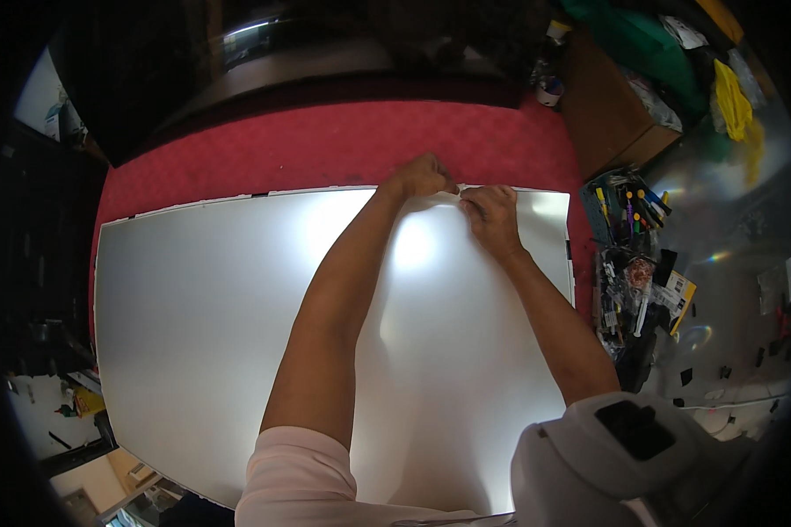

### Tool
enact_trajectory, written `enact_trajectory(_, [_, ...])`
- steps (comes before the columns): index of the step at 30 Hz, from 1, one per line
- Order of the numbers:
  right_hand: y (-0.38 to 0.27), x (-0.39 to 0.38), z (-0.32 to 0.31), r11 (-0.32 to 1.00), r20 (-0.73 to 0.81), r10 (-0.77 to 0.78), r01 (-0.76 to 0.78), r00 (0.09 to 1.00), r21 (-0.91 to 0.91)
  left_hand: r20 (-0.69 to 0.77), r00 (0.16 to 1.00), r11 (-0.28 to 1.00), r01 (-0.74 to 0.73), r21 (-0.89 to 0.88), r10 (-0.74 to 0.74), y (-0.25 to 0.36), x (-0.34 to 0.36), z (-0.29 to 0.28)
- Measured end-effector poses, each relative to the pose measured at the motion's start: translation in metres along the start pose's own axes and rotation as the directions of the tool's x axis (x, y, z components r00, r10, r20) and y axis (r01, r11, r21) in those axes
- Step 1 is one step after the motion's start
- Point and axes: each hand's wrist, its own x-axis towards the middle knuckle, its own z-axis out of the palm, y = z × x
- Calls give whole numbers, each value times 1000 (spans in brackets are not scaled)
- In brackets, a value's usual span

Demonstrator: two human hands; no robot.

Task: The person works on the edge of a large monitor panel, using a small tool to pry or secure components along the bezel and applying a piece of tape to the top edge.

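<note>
A large, glossy white plastic sheet (211,325) lies over a flat panel on a red cloth. Its far edge is lifted and buckled where my hands meet it, right of the middle. My left hand (422,177) is closed at that edge, fingers curled down onto the sheet. Just to its right, my right hand (496,218) pinches the same raised edge between thumb and fingers. Both forearms reach across the sheet, and its near right part is hidden behind my arm. Small dark tabs (569,249) show along the panel's rim.
Beyond the red cloth (325,140) stands a large black glossy screen (325,53). A cardboard box (611,114) is at the far right. Screwdrivers (637,211) and other tools lie in a tray along the right. A pale rounded object with a dark window (633,430) fills the lower right.
</note>
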Motion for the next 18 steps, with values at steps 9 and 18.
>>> enact_trajectory(9, [-2, 4, 3, 998, 46, 61, -61, 997, -4, 85, 996, 998, -8, 66, 2, -6, 16, -11])
enact_trajectory(18, [2, 1, 8, 999, 27, 28, -27, 999, -32, 152, 988, 983, -5, 185, -23, 11, 23, -19])
